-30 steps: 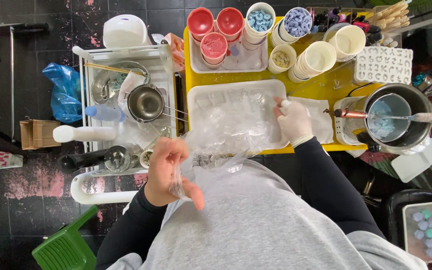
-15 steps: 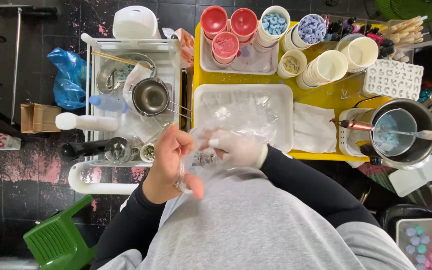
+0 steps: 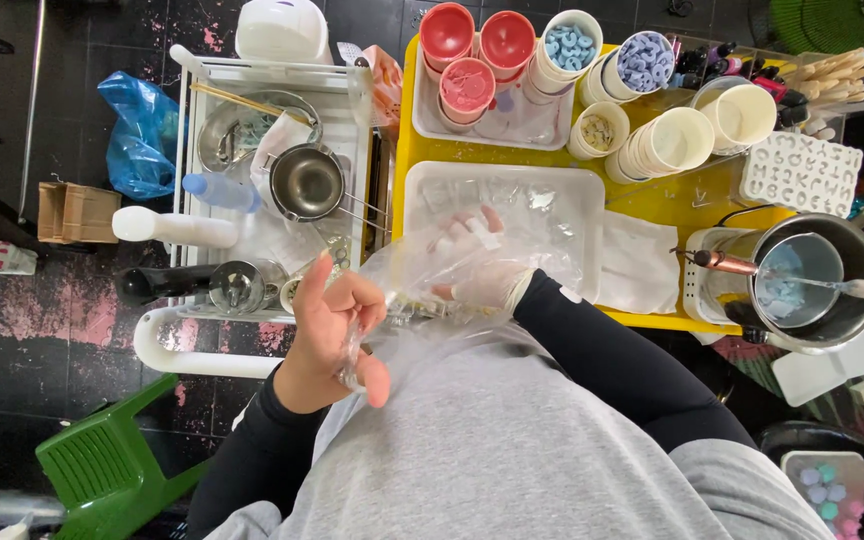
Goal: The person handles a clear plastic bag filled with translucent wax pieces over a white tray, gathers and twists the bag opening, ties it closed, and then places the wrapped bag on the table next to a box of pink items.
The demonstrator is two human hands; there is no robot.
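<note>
My left hand (image 3: 337, 330) is bare and pinches the edge of a thin clear plastic bag (image 3: 422, 275) in front of my chest. My right hand (image 3: 474, 268), in a whitish glove, is pushed inside that plastic with its fingers spread and pointing towards the white tray (image 3: 582, 190). The tray sits on the yellow table (image 3: 697, 205) just beyond my hands and has clear film in it. Both my arms are in black sleeves.
Red cups (image 3: 472, 50), tubs of blue pieces (image 3: 567, 45), stacked white cups (image 3: 677, 140) and a letter mould (image 3: 800, 172) stand at the table's far side. A steel pot (image 3: 812, 280) is at the right. A white cart (image 3: 262, 180) with bowls and bottles stands left, a green stool (image 3: 102, 460) below it.
My right hand has drawn back from above the tray towards my chest and gone into the plastic. My left hand has kept its pinch and shifted little.
</note>
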